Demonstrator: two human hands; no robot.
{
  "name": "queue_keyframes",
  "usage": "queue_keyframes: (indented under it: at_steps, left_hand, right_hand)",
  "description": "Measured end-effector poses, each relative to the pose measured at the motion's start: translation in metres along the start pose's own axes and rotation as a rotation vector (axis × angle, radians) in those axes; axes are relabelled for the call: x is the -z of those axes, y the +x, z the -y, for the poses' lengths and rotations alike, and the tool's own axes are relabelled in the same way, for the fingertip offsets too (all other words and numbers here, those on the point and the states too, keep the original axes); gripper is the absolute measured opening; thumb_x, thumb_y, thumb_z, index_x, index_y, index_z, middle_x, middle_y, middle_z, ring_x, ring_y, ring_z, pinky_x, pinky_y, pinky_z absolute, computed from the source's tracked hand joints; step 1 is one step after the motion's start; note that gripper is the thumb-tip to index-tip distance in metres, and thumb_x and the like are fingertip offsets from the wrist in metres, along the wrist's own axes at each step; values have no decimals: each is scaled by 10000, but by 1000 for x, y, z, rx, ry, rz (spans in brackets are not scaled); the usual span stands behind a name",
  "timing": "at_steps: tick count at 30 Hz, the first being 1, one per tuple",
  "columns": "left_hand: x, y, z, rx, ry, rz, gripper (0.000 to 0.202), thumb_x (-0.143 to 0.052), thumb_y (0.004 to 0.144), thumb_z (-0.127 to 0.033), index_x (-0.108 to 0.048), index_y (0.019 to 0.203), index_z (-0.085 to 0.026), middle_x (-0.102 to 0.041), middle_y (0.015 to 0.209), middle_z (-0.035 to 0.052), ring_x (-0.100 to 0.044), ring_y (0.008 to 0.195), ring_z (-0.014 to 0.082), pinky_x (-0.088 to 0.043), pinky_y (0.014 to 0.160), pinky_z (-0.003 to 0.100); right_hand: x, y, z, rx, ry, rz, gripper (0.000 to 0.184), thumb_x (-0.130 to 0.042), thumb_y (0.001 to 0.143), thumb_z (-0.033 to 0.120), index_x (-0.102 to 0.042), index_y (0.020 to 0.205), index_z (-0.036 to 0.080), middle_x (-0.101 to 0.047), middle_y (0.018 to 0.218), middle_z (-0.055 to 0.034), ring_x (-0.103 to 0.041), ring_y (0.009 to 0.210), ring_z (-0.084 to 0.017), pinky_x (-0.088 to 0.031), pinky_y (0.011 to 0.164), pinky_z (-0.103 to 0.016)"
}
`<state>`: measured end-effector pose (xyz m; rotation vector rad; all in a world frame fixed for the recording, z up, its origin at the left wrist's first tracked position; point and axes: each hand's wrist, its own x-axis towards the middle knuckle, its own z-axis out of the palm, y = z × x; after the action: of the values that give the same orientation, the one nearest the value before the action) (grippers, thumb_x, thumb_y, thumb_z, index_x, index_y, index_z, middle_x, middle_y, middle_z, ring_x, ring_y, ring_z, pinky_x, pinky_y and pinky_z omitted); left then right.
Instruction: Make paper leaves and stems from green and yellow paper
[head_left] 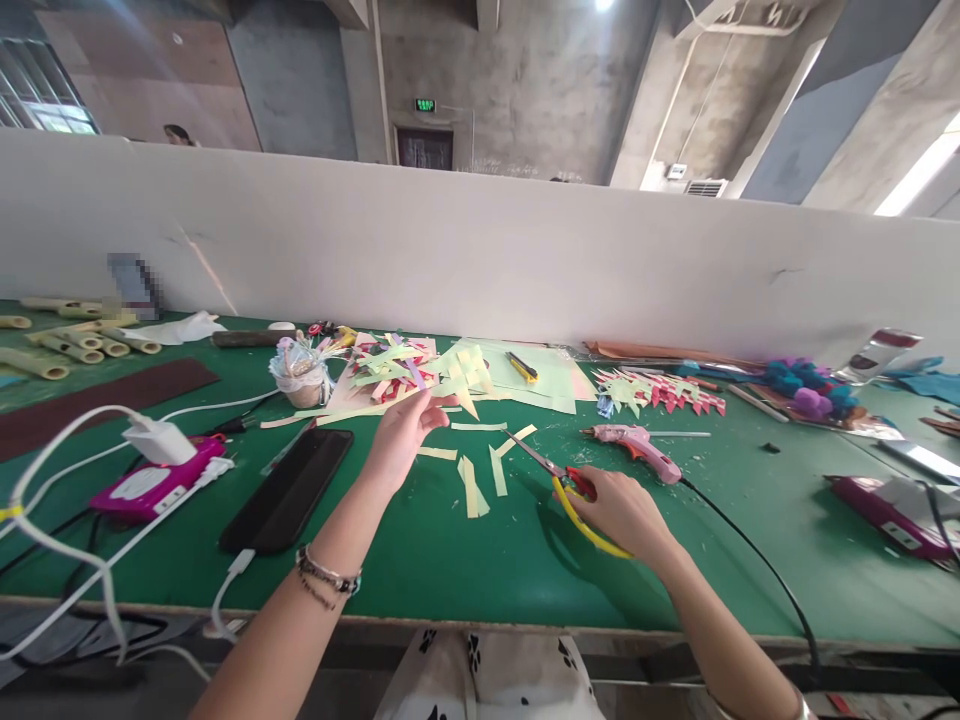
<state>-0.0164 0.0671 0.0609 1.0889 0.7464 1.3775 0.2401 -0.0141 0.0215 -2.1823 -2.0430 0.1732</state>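
My right hand [622, 510] grips a pair of scissors [581, 505] with yellow and red handles. Its blades point up and left over the green table, slightly parted. My left hand [405, 440] is raised at the front of a pile of cut paper scraps [390, 365], fingers curled together. A lavender strip [415, 373] shows by its fingertips, but I cannot tell whether it is held. Between the hands lie several pale yellow paper strips [470, 487]. Beyond them, a yellow and black utility knife [523, 367] rests on light green paper sheets [555, 385].
A pink glue gun [637, 447] lies right of the scissors, its black cord running to the front edge. At left are a black phone [289, 490] and a magenta power strip [161, 485] with white cables. A white partition [495, 250] stands behind the table.
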Motion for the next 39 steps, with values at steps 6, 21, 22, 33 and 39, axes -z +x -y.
queue_keyframes:
  at_steps: [6, 21, 22, 33, 39]
  left_hand:
    - [6, -22, -2, -1, 17, -13, 271, -658, 698, -408, -656, 699, -138, -681, 776, 64, -496, 570, 85, -448, 667, 253]
    - [-11, -96, 8, -14, 492, 107, 449, -514, 779, -493, -580, 483, -162, -681, 685, 73, -616, 789, 212, -441, 769, 312]
    - [-11, -101, 12, -2, 502, 139, 439, -503, 787, -492, -608, 519, -160, -679, 675, 68, -617, 764, 205, -446, 764, 309]
    - [8, -69, 37, 17, 1527, 243, 820, -397, 772, -646, -273, 1391, -123, -304, 1423, 164, -264, 1306, 317, -264, 1036, 462]
    - [6, -32, 62, 194, 1827, 255, 993, -352, 685, -766, -152, 1425, -133, -136, 1474, 178, -99, 1347, 362, -120, 1050, 553]
  right_hand:
    - [-10, -27, -7, -147, -60, 26, 305, -468, 808, 439, -587, 941, 192, -660, 867, -74, -617, 724, -220, -289, 476, -251]
    - [26, -39, 51, 372, 1071, -14, 395, -467, 828, 464, -483, 1135, 216, -591, 968, -55, -567, 856, -165, -476, 739, -287]
    - [25, -40, 57, 394, 1119, 47, 364, -491, 817, 459, -514, 1080, 208, -593, 925, -46, -565, 821, -157, -477, 713, -276]
    - [-14, -36, 16, 60, 960, 30, 403, -531, 748, 538, -578, 953, 194, -571, 651, -11, -507, 557, -144, -385, 465, -244]
    - [-28, -27, 17, 68, 1032, 72, 371, -496, 785, 510, -543, 963, 188, -589, 726, -29, -540, 646, -167, -421, 542, -264]
